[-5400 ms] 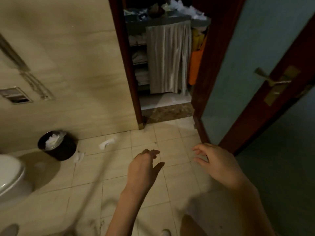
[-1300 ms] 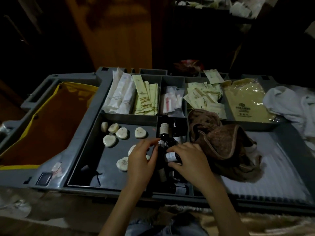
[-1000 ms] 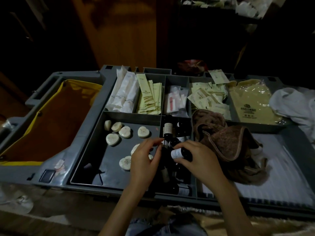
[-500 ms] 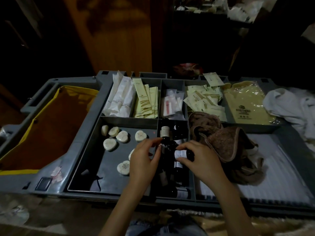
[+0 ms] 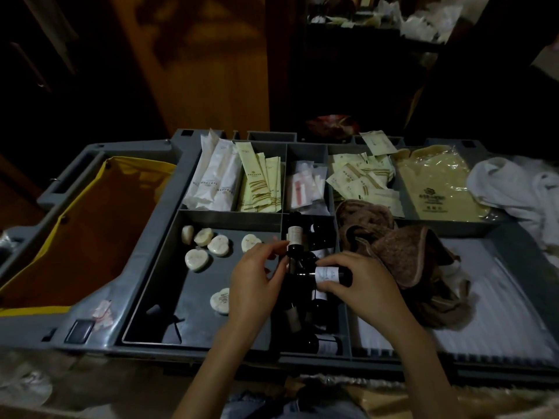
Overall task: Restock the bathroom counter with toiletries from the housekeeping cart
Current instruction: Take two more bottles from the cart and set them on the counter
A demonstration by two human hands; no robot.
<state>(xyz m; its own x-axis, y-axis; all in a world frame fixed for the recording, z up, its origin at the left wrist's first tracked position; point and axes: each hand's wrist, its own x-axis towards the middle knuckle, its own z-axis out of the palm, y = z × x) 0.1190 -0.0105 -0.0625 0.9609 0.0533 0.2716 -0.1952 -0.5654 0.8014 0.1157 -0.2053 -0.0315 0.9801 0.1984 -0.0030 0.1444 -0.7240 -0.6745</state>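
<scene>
The place is dim, and the grey housekeeping cart [image 5: 211,355] stands before a wooden panel. The person, who a few seconds ago was in the bathroom with both hands empty, now bends over the bottle compartment [image 5: 344,316] in the cart's top tray. The right hand [image 5: 366,285] grips a small dark bottle [image 5: 328,274], held sideways just above this compartment and, it seems, lifted a little in the last second. The left hand [image 5: 254,279] has curled fingers at the neck of an upright bottle [image 5: 294,234] at the compartment's back; whether they pinch it, I cannot tell. Soaps [image 5: 197,259] lie left of the compartment, a brown cloth [image 5: 402,255] right of it. I judge that collecting has begun and nothing has reached the counter yet.
</scene>
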